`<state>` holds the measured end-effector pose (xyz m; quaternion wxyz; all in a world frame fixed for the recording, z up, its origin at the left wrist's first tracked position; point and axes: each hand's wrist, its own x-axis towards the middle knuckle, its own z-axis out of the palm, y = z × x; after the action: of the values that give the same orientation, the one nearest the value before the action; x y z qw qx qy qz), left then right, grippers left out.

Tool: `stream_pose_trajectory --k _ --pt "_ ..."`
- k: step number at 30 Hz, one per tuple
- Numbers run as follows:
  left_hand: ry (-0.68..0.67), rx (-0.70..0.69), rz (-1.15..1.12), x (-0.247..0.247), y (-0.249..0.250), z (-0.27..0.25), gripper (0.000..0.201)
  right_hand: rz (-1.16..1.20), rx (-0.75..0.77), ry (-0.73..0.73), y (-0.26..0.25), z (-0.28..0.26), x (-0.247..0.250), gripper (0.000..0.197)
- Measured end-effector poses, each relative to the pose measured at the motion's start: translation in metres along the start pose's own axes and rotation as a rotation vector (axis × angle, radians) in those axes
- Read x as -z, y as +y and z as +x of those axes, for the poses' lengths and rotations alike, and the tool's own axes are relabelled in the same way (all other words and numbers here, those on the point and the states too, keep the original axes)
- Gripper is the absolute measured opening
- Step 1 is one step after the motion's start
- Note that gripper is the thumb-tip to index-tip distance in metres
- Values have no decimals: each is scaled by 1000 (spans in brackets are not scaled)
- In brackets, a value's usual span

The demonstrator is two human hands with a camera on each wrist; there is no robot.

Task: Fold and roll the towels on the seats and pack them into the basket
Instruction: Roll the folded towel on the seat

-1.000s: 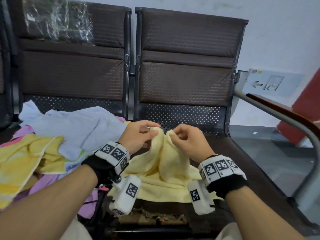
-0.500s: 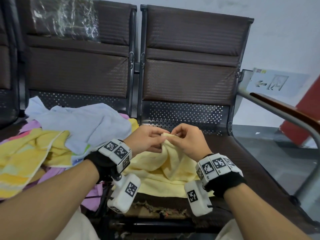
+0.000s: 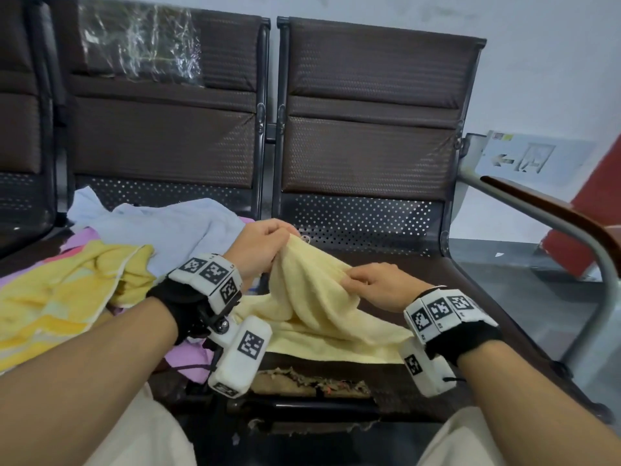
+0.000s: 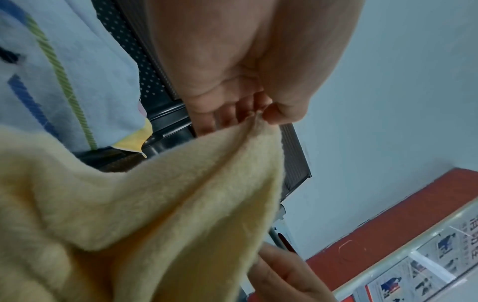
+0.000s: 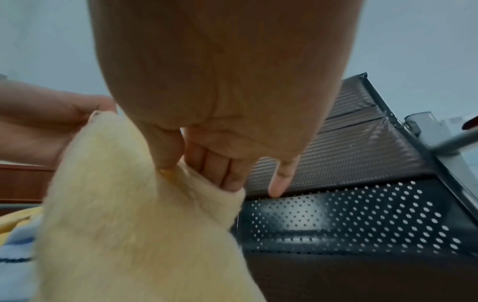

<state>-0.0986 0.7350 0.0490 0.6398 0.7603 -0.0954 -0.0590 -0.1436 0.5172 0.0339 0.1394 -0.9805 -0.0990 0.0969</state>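
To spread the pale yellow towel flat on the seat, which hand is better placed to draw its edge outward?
Probably the right hand: it pinches the pale yellow towel over bare seat, while the left hand pinches a corner beside the heaped towels.

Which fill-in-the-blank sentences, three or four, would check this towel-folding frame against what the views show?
1. Both hands hold the pale ____ fluffy towel.
2. The left hand pinches the towel's ____ between thumb and fingers.
3. The right hand grips the towel's edge, lower than the ____ hand.
4. The heap of crumpled towels lies on the seat to the person's ____.

Missing words: yellow; corner; left; left
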Motion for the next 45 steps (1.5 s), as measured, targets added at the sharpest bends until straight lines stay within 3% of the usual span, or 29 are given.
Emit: stream_pose_trajectory --k 3,7,8,10,13,16,19,22,24,27,36,45 --pt "40 44 -2 2 3 -5 32 -79 37 242 -7 -2 9 14" --pt "70 45 6 5 5 -5 23 158 79 541 -22 -3 12 45" --pt "77 50 -11 7 6 -5 15 140 84 564 -26 -2 12 46" --pt "69 54 -55 11 7 -8 10 79 91 562 -32 1 9 29" --pt "-60 52 -68 19 10 -10 36 15 147 501 -37 1 6 14" --pt "-182 -76 252 30 12 -16 49 -127 165 490 -35 -2 6 15" --pt "-325 -179 514 42 10 -22 32 109 93 443 -32 -10 12 9" --pt "-384 -243 684 45 13 -27 32 325 42 550 -30 -13 18 18" --pt "-342 -312 735 41 17 -31 21 441 9 634 -31 -16 25 16" --pt "-159 -343 641 38 32 -36 6 599 -43 744 -35 -18 44 7" --pt "287 -586 489 60 121 -26 13 645 106 1092 -79 -25 140 21" --pt "322 -420 454 46 150 24 23 583 -31 1047 -70 10 166 14"
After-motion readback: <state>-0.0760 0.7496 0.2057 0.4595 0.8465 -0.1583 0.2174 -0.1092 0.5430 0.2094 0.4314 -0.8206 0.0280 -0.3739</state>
